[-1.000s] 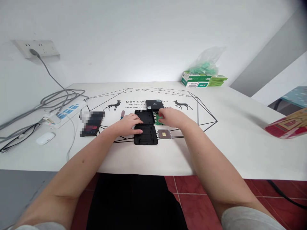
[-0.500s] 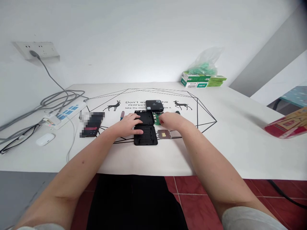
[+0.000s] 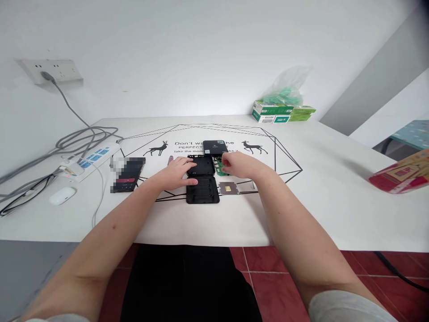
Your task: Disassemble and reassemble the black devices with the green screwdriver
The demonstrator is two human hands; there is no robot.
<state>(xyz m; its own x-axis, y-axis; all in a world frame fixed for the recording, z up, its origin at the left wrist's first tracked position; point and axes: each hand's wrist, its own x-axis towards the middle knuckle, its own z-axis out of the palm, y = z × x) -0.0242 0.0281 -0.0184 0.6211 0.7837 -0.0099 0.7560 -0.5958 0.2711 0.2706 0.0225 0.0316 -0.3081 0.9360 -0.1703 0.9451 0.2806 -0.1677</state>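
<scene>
Near the worktop's middle, your right hand (image 3: 238, 164) has lifted slightly, fingers pinching the green board (image 3: 219, 166); your left hand (image 3: 177, 172) stays flat, open, on the black shell (image 3: 202, 167); bare worktop (image 3: 335, 197) rightward.

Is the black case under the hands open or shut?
Open. Two black shells lie flat side by side, insides up, and the green board sits outside them by the right hand. The left hand rests on the shells.

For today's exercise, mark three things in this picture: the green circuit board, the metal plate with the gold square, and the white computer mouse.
green circuit board (image 3: 218, 166): head view, on its visible left part beside the right hand.
metal plate (image 3: 229, 188): head view, on its centre.
white computer mouse (image 3: 62, 195): head view, on its top.
</scene>
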